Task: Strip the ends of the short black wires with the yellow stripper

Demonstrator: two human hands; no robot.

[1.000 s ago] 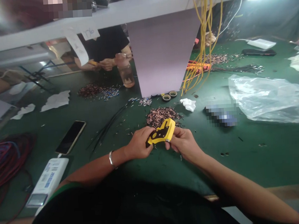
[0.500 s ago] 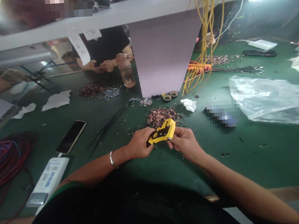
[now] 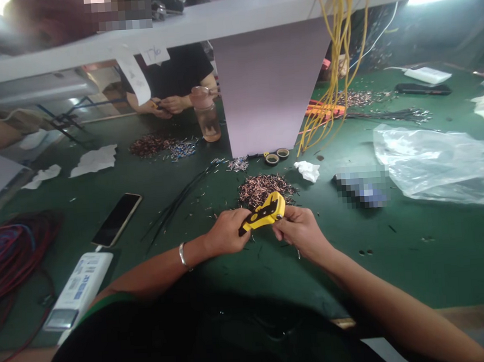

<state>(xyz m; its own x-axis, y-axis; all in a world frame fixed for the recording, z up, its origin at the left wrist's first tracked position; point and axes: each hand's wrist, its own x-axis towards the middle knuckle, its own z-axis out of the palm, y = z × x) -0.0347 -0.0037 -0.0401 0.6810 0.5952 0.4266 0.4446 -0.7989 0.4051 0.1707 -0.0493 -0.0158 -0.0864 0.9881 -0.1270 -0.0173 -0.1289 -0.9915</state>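
Observation:
My left hand (image 3: 229, 232) is closed round the handles of a yellow and black wire stripper (image 3: 264, 217), its head pointing up and to the right. Right at the tool's jaws, my right hand (image 3: 300, 227) pinches a short wire, mostly hidden by the fingers; a thin silvery end (image 3: 299, 254) pokes out below the hand. Just behind the stripper lies a heap of short copper-coloured wire pieces (image 3: 262, 188), partly covered by the tool. Several dark scraps are scattered on the green tabletop (image 3: 215, 283) around it.
Black wires (image 3: 173, 204), a phone (image 3: 117, 220) and a white power strip (image 3: 79, 289) lie to the left. Tape rolls (image 3: 272, 159), crumpled tissue (image 3: 307, 171) and a plastic bag (image 3: 441, 160) are beyond. Yellow wires (image 3: 341, 27) hang from the shelf (image 3: 240, 17). A co-worker's hands (image 3: 166, 106) show opposite.
The wire stripper's head has tilted slightly in my left hand. My right hand stays at its jaws, and the whole view has shifted a little.

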